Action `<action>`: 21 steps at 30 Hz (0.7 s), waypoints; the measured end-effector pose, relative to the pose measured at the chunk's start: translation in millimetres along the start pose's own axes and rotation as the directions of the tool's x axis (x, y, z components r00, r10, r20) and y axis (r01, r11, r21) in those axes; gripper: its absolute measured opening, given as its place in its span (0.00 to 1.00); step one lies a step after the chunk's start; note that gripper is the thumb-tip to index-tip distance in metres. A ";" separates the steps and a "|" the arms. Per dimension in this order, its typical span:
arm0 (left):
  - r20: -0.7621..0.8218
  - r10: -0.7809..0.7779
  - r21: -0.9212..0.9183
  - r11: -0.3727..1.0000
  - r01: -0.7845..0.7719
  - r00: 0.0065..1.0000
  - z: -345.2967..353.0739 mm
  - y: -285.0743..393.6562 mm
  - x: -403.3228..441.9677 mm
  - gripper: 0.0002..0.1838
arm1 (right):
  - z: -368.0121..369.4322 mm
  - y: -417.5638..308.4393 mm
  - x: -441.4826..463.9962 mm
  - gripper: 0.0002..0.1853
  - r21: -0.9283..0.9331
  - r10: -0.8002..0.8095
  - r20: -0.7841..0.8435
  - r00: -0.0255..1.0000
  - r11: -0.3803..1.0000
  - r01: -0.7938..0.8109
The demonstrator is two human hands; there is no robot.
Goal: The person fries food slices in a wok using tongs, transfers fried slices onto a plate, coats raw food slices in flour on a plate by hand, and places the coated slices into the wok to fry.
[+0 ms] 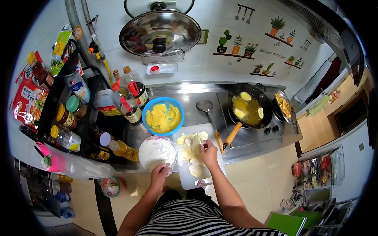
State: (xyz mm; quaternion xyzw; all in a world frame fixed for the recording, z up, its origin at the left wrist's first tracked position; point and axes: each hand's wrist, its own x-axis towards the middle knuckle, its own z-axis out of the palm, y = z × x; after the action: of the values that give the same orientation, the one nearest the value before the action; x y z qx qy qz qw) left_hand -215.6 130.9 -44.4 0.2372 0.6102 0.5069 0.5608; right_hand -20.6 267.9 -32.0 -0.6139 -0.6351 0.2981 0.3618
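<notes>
My left hand (161, 170) is closed at the near rim of a round bowl of white powder (157, 152), which looks like flour. My right hand (208, 152) pinches a pale slice (196, 144) over the white cutting board (185, 179). Several more pale round slices lie on the board, one of them a whole disc (195, 170) near its front. Behind the bowl, a blue basket (145, 107) holds yellow slices (162, 118). To the right, several slices sit in bubbling oil in a black wok (266, 103) with a wooden handle.
A long-handled ladle (204, 105) lies between basket and wok. A metal dish of fried pieces (282, 105) stands at the far right of the counter. Bottles (134, 88) and a black rack (84, 118) of jars line the left. A wok lid (165, 33) hangs on the wall.
</notes>
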 end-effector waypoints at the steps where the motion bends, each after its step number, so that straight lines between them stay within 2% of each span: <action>1: 0.012 0.013 0.009 1.000 -0.013 1.000 3.0 0.5 0.6 0.11 | -4.1 -2.4 -0.6 0.08 0.000 0.003 -0.004 1.000 1.000 -0.003; 4: 0.031 -0.014 0.012 1.000 0.014 0.999 10.6 -5.4 6.9 0.11 | -16.5 -7.5 -1.5 0.06 0.078 0.026 -0.003 1.000 0.997 -0.026; 6: 0.059 0.009 0.021 1.000 -0.010 0.998 22.1 -7.1 10.0 0.12 | -22.4 -7.6 -3.0 0.07 0.259 0.054 0.017 0.998 0.964 -0.057; 8: 0.083 0.034 0.025 0.999 -0.036 0.996 41.0 -5.5 13.0 0.12 | -27.7 -9.4 -5.9 0.06 0.309 0.068 0.057 0.996 0.947 -0.082; 10: 0.124 0.320 0.157 0.928 -0.337 0.939 65.7 1.4 15.9 0.18 | -30.6 -11.2 -10.8 0.04 0.357 0.079 0.101 0.992 0.928 -0.110; 11: 0.123 0.319 0.158 0.929 -0.336 0.940 75.7 4.0 18.0 0.18 | -30.4 -12.4 -13.8 0.04 0.430 0.107 0.157 0.982 0.887 -0.166; 13: 0.137 0.461 0.288 0.828 -0.481 0.877 91.2 6.0 25.3 0.24 | -29.9 -15.9 -18.2 0.05 0.499 0.129 0.216 0.968 0.838 -0.223; 15: 0.128 0.451 0.346 0.814 -0.466 0.883 96.4 6.2 31.4 0.25 | -29.9 -17.9 -21.0 0.04 0.617 0.135 0.292 0.947 0.729 -0.295; 17: 0.087 0.365 0.207 0.904 -0.375 0.927 96.9 3.3 36.6 0.21 | -31.5 -12.6 -20.5 0.05 0.626 0.127 0.298 0.946 0.722 -0.295; 18: 0.090 0.364 0.211 0.903 -0.375 0.927 95.8 3.2 37.3 0.21 | -34.5 -11.8 -19.9 0.05 0.621 0.116 0.302 0.946 0.729 -0.288; 20: 0.142 0.321 0.060 0.941 -0.332 0.936 94.2 3.1 38.5 0.15 | -41.8 -7.8 -16.7 0.05 0.616 0.106 0.305 0.946 0.736 -0.281; 21: 0.144 0.321 0.060 0.941 -0.332 0.936 96.7 5.9 37.0 0.15 | -47.4 -5.0 -13.8 0.05 0.592 0.080 0.285 0.955 0.769 -0.241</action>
State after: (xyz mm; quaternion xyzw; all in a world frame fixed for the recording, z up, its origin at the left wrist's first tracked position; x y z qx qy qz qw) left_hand -137.4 199.0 -41.8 0.3914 0.5447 0.5502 0.4974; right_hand 15.5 250.7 -2.5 -0.4718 -0.4858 0.5930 0.4356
